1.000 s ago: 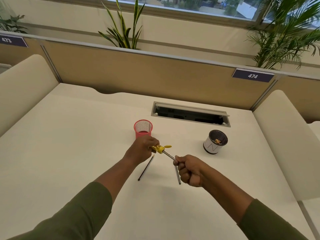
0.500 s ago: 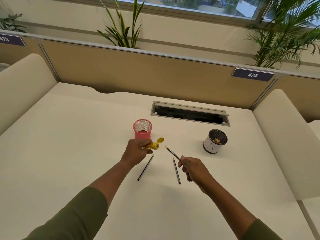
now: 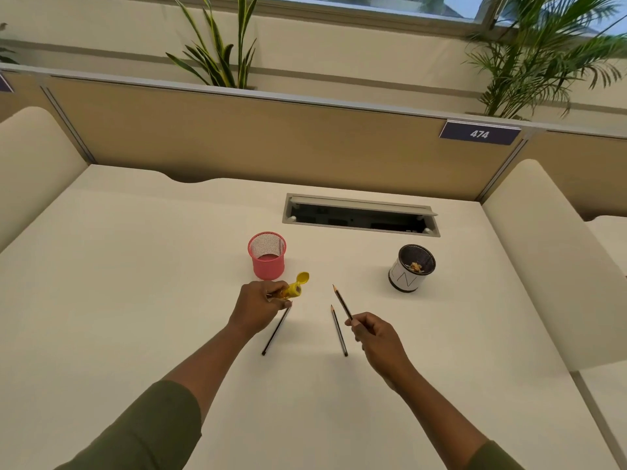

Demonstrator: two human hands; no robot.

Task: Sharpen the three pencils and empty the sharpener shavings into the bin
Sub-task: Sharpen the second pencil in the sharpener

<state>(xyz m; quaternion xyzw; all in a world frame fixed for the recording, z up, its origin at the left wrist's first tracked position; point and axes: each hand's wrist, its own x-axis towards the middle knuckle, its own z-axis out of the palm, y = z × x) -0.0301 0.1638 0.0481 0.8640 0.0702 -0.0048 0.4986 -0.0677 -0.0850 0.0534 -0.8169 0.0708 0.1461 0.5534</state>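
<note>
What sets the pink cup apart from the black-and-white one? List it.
The pink mesh cup looks empty; the black-and-white cup holds shavings. The pink cup stands behind the left hand, the black-and-white cup to the right, beyond the right hand. Both stand upright, open-topped, on the desk.

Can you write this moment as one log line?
left hand: holds yellow plastic sharpener | right hand: holds thin dark pencil, tip sharp
</note>
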